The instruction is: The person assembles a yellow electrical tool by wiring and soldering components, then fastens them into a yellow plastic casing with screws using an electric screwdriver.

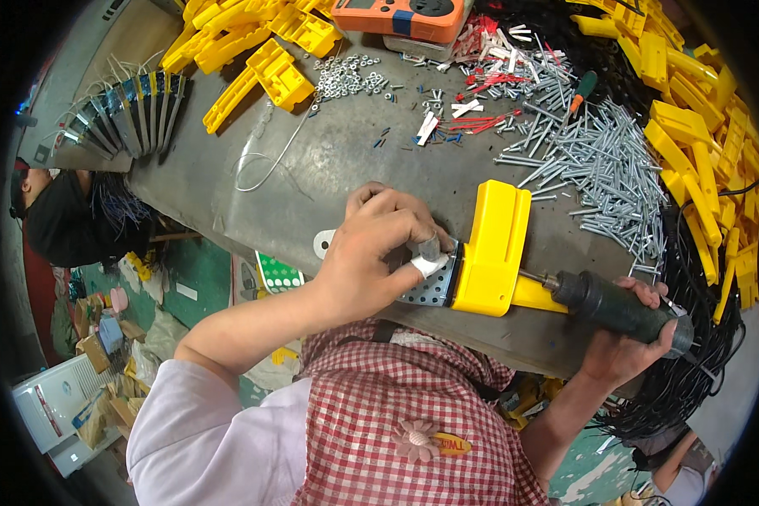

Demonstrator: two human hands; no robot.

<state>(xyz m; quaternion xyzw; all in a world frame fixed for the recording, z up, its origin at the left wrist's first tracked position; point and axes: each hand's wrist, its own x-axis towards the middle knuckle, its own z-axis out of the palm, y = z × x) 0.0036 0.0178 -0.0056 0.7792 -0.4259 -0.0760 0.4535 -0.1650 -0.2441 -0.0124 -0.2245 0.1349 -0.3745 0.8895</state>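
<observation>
While the right hand (617, 358) grips a dark cylindrical power screwdriver (600, 302), bit (535, 277) at the yellow plastic housing (491, 253) near the grey table's (198, 181) edge, left hand (367, 244) curls over a blue-grey perforated plate (431, 293), grip hidden; off-axis push could skid it

Lettering on an apron patch

A yellow patch (454, 444) on the checked apron (371, 392) bears short lettering. On a white box (35, 423) at lower left, a red label (45, 404) is too small to read.

Free tabletop (346, 143) beyond left hand (378, 240), screws (611, 173) rightward
</observation>
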